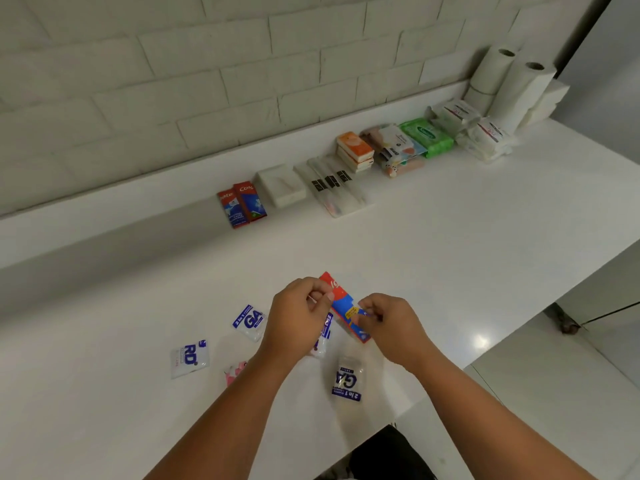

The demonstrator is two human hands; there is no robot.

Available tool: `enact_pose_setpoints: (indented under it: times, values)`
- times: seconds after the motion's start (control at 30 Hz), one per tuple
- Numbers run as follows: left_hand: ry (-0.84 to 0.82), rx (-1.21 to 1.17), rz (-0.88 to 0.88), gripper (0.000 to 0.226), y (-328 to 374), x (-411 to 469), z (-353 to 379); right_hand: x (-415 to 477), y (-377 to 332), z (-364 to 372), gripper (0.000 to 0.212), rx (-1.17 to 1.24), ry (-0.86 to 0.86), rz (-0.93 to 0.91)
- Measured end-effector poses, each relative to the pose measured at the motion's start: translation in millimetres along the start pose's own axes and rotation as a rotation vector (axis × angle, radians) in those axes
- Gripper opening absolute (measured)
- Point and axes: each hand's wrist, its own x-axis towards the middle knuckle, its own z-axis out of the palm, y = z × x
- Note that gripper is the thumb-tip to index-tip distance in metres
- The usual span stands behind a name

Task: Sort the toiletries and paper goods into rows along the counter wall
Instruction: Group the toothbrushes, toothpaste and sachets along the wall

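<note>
A red and blue toothpaste packet [341, 303] is held between both hands above the white counter [450, 237]. My left hand [298, 311] pinches its upper left edge and my right hand [391, 323] pinches its lower right end. Several white and blue shampoo sachets lie near my wrists: one sachet [189, 357] at the left, another sachet [250, 320] beside my left hand, a third sachet [347, 382] below my hands. A pink sachet [234, 372] peeks out under my left forearm. Two toothpaste packets [241, 204] lie by the wall.
Along the wall stand a white box [282, 184], clear toothbrush packs [332, 188], stacked orange soap boxes [356, 151], wipe packs [427, 136], white tissue packs [483, 135] and paper towel rolls [516, 83]. The counter ends at the right, above a tiled floor [554, 375].
</note>
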Motion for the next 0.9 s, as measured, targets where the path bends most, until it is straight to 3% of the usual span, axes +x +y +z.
enact_pose_setpoints:
  times: [0.17,0.4,0.53,0.73,0.9]
  values:
    - [0.107,-0.092,-0.126,0.002,0,10,-2,25,-31,6,0.013,0.46,-0.047,0.026]
    - [0.207,-0.184,-0.294,0.005,-2,32,-19,78,-75,29,0.012,0.622,-0.209,-0.009]
    - [0.294,-0.199,-0.358,0.021,-13,52,-38,111,-99,46,0.007,0.628,-0.328,-0.013]
    - [0.438,-0.25,-0.451,0.014,-33,100,-60,161,-132,68,0.013,0.503,-0.369,-0.064]
    - [0.472,-0.217,-0.468,0.018,-46,148,-80,198,-152,77,0.022,0.202,-0.375,-0.305]
